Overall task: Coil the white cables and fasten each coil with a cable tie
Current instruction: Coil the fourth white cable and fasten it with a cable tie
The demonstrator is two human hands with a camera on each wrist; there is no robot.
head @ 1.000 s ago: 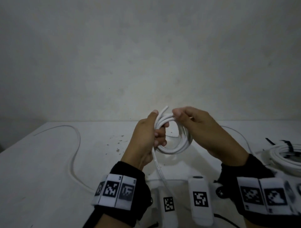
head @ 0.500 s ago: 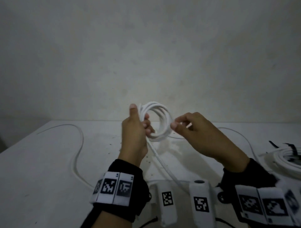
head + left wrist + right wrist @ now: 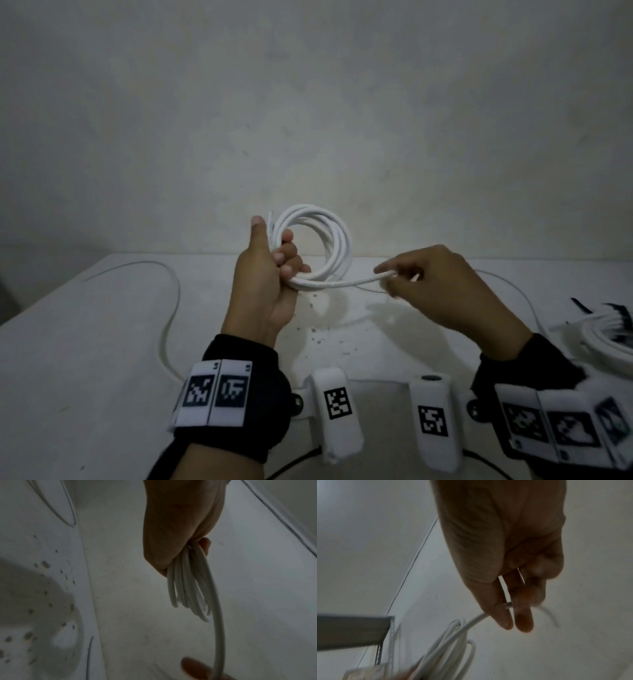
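My left hand (image 3: 270,270) holds a coil of white cable (image 3: 337,240) upright above the white table (image 3: 85,359), thumb up, fingers curled round its left side; the left wrist view shows the loops (image 3: 187,588) hanging from the fist. A loose strand (image 3: 342,283) runs from the coil's bottom rightward to my right hand (image 3: 442,291), which pinches it between thumb and fingers. In the right wrist view the strand (image 3: 474,620) passes under those fingertips (image 3: 522,619), along with a thin white strip (image 3: 502,586) that I cannot identify.
Another loose white cable (image 3: 169,308) snakes across the table's left part. At the right edge lies a coiled white cable (image 3: 606,339) with black ties on it. A thin cable (image 3: 513,291) arcs behind my right hand. The wall stands close behind the table.
My left hand has lifted the coil and turned it upright. My right hand let go of the coil, moved right and now draws the loose strand out sideways.
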